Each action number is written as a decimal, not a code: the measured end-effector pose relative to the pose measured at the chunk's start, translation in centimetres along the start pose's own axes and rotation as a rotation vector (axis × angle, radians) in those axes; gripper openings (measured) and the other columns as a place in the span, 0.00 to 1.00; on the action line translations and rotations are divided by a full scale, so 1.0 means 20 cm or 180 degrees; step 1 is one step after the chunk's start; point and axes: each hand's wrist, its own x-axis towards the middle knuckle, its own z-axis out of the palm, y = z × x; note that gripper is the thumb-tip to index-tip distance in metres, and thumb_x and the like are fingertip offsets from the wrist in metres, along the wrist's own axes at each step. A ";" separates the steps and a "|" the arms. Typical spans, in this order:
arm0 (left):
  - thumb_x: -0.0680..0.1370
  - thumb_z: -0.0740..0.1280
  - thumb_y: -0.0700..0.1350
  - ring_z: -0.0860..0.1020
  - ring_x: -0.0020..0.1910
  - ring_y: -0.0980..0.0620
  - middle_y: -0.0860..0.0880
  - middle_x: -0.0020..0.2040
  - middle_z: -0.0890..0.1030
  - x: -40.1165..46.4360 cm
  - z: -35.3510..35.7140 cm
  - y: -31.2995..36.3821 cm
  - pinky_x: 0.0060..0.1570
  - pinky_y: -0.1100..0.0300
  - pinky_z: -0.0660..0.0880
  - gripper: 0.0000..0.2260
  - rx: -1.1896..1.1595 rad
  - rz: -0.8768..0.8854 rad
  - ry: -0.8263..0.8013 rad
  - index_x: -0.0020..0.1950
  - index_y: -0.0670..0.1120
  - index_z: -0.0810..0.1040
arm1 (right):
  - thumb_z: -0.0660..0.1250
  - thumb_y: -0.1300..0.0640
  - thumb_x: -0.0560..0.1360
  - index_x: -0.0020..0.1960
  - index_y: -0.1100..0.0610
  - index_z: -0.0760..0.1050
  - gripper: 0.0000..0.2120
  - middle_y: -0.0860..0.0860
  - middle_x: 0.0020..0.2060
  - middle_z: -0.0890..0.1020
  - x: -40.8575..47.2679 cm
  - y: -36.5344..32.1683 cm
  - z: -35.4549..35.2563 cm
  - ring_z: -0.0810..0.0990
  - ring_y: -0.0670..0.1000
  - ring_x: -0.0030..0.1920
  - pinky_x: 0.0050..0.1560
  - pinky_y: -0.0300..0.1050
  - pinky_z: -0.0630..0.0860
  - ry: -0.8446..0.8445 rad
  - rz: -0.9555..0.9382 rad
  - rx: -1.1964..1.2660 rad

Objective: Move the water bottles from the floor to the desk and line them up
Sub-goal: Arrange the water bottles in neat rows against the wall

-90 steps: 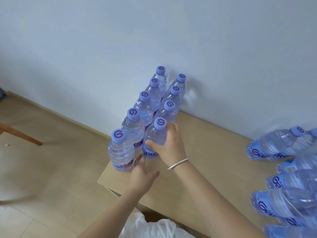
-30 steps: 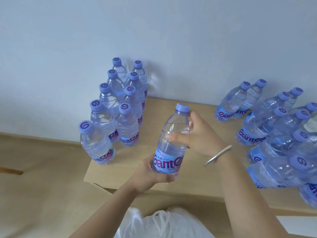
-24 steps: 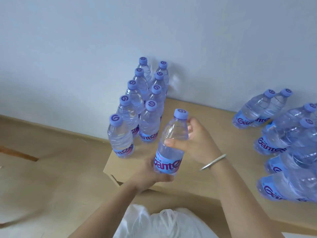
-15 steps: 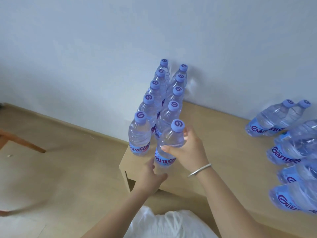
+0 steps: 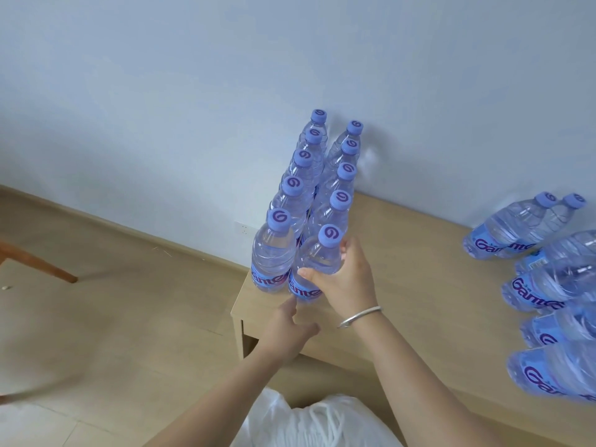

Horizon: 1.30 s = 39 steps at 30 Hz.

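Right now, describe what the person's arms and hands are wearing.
Both forearms are bare, with no sleeves in view. The right wrist carries a thin silver bangle. The left hand and wrist carry nothing visible. No gloves or rings are visible on either the left or the right hand.

On my desk (image 5: 419, 269), two rows of upright bottles (image 5: 325, 175) run side by side from the left front corner back to the wall (image 5: 193, 91). My right hand (image 5: 342, 279) grips the front bottle of the right row (image 5: 317, 262), which touches the front bottle of the left row (image 5: 273, 253). My left hand (image 5: 287, 330) reaches to its base from in front. Well apart, along the desk's right side, is a cluster of lying bottles (image 5: 548, 285). Left of the desk, a chair leg (image 5: 35, 262) stands on the floor (image 5: 129, 317).
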 end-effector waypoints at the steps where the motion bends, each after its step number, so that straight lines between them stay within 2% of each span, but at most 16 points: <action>1: 0.73 0.70 0.40 0.67 0.69 0.52 0.54 0.60 0.71 0.00 0.00 0.00 0.58 0.62 0.65 0.29 -0.0010 0.0005 -0.0001 0.72 0.45 0.65 | 0.80 0.53 0.60 0.51 0.45 0.66 0.28 0.43 0.50 0.78 0.00 0.00 0.00 0.77 0.47 0.51 0.53 0.47 0.75 -0.0017 -0.0016 -0.0025; 4: 0.73 0.70 0.40 0.69 0.66 0.53 0.56 0.57 0.71 0.01 -0.01 0.01 0.56 0.63 0.65 0.27 -0.0028 0.0017 -0.0041 0.71 0.47 0.66 | 0.80 0.52 0.60 0.52 0.47 0.66 0.28 0.44 0.51 0.77 0.01 0.00 0.01 0.77 0.48 0.52 0.54 0.48 0.75 -0.0016 -0.0045 -0.0101; 7: 0.73 0.69 0.40 0.69 0.58 0.56 0.55 0.60 0.72 0.01 -0.02 0.02 0.53 0.64 0.65 0.27 -0.0052 0.0017 -0.0073 0.70 0.47 0.66 | 0.80 0.50 0.59 0.54 0.49 0.67 0.30 0.46 0.53 0.77 0.01 0.01 0.03 0.76 0.49 0.54 0.54 0.51 0.75 0.0104 -0.0061 -0.0178; 11: 0.73 0.70 0.41 0.68 0.67 0.53 0.54 0.62 0.71 0.02 -0.03 0.00 0.56 0.62 0.65 0.30 0.0031 0.0011 -0.0093 0.73 0.48 0.64 | 0.79 0.49 0.60 0.55 0.49 0.67 0.30 0.45 0.54 0.76 0.01 0.02 0.04 0.75 0.48 0.55 0.54 0.49 0.74 0.0181 -0.0122 -0.0251; 13: 0.73 0.70 0.41 0.67 0.68 0.52 0.54 0.62 0.70 0.01 -0.02 0.00 0.59 0.60 0.67 0.31 0.0055 0.0014 -0.0108 0.73 0.49 0.62 | 0.79 0.49 0.60 0.57 0.50 0.67 0.31 0.45 0.54 0.75 0.00 0.03 0.04 0.74 0.48 0.56 0.55 0.48 0.74 0.0192 -0.0154 -0.0261; 16: 0.72 0.70 0.42 0.68 0.65 0.51 0.50 0.67 0.66 -0.01 0.02 0.00 0.61 0.57 0.69 0.32 0.0059 -0.0109 -0.0087 0.74 0.46 0.60 | 0.79 0.50 0.60 0.60 0.52 0.68 0.33 0.45 0.55 0.74 -0.01 0.03 0.04 0.73 0.46 0.56 0.55 0.43 0.73 0.0109 -0.0228 -0.0191; 19: 0.69 0.71 0.46 0.72 0.59 0.49 0.46 0.65 0.69 -0.04 0.09 -0.02 0.50 0.61 0.71 0.31 0.0070 -0.0327 -0.0300 0.69 0.41 0.65 | 0.79 0.51 0.62 0.63 0.49 0.65 0.35 0.38 0.55 0.69 -0.03 0.04 -0.01 0.70 0.39 0.54 0.54 0.29 0.66 -0.0179 -0.0186 0.0047; 21: 0.62 0.68 0.49 0.75 0.49 0.50 0.46 0.58 0.74 -0.04 0.15 -0.01 0.43 0.64 0.70 0.26 0.0113 -0.0304 -0.0516 0.59 0.43 0.71 | 0.77 0.50 0.64 0.66 0.48 0.63 0.36 0.36 0.55 0.67 -0.04 0.06 -0.09 0.68 0.39 0.56 0.57 0.30 0.65 -0.0219 -0.0101 -0.0021; 22: 0.62 0.68 0.49 0.74 0.45 0.52 0.47 0.55 0.75 -0.03 0.17 0.00 0.40 0.67 0.70 0.25 0.0144 -0.0251 -0.0604 0.58 0.44 0.72 | 0.76 0.49 0.66 0.68 0.51 0.63 0.36 0.39 0.57 0.67 -0.04 0.08 -0.13 0.68 0.41 0.58 0.60 0.34 0.65 -0.0155 -0.0010 -0.0096; 25: 0.72 0.71 0.44 0.76 0.45 0.56 0.51 0.54 0.77 0.01 0.25 0.05 0.34 0.76 0.69 0.21 0.0416 -0.0051 -0.0688 0.64 0.45 0.72 | 0.73 0.51 0.70 0.66 0.58 0.68 0.28 0.47 0.56 0.70 -0.04 0.16 -0.34 0.70 0.46 0.60 0.59 0.34 0.64 0.0284 0.0187 -0.0261; 29: 0.74 0.70 0.42 0.76 0.42 0.57 0.51 0.50 0.79 0.05 0.40 0.17 0.34 0.72 0.70 0.17 0.0627 0.0190 -0.1014 0.62 0.45 0.75 | 0.71 0.56 0.72 0.59 0.59 0.74 0.17 0.49 0.53 0.75 -0.08 0.32 -0.71 0.74 0.49 0.56 0.53 0.35 0.65 0.1028 0.0391 -0.0443; 31: 0.74 0.70 0.43 0.76 0.42 0.58 0.53 0.49 0.79 0.06 0.50 0.23 0.36 0.71 0.71 0.16 0.0780 0.0305 -0.1206 0.61 0.45 0.75 | 0.70 0.57 0.72 0.58 0.61 0.74 0.16 0.50 0.53 0.76 -0.13 0.39 -0.89 0.74 0.52 0.56 0.54 0.38 0.65 0.1740 0.0476 -0.0486; 33: 0.74 0.69 0.43 0.76 0.41 0.58 0.54 0.47 0.78 0.07 0.60 0.27 0.34 0.70 0.70 0.15 0.0854 0.0352 -0.1419 0.60 0.46 0.75 | 0.69 0.57 0.70 0.56 0.63 0.74 0.17 0.52 0.51 0.75 -0.19 0.46 -1.06 0.72 0.53 0.56 0.57 0.42 0.66 0.2777 0.0363 -0.0558; 35: 0.75 0.69 0.43 0.75 0.41 0.58 0.54 0.47 0.77 0.07 0.69 0.31 0.35 0.70 0.70 0.14 0.0931 0.0381 -0.1626 0.60 0.46 0.75 | 0.69 0.57 0.67 0.57 0.66 0.72 0.22 0.57 0.52 0.74 -0.25 0.54 -1.19 0.69 0.54 0.57 0.60 0.44 0.64 0.3553 0.0427 -0.0569; 37: 0.74 0.69 0.43 0.75 0.42 0.57 0.54 0.47 0.77 0.07 0.78 0.35 0.40 0.69 0.71 0.14 0.1047 0.0449 -0.1805 0.60 0.45 0.75 | 0.71 0.58 0.66 0.60 0.67 0.70 0.26 0.61 0.55 0.73 -0.30 0.63 -1.28 0.68 0.56 0.59 0.63 0.50 0.64 0.3943 0.0743 -0.0475; 39: 0.74 0.69 0.43 0.75 0.43 0.57 0.54 0.47 0.78 0.07 0.85 0.37 0.44 0.67 0.71 0.14 0.1151 0.0473 -0.1960 0.60 0.45 0.76 | 0.75 0.60 0.66 0.62 0.67 0.68 0.29 0.62 0.58 0.72 -0.32 0.73 -1.31 0.69 0.60 0.61 0.65 0.54 0.65 0.3887 0.1223 -0.0274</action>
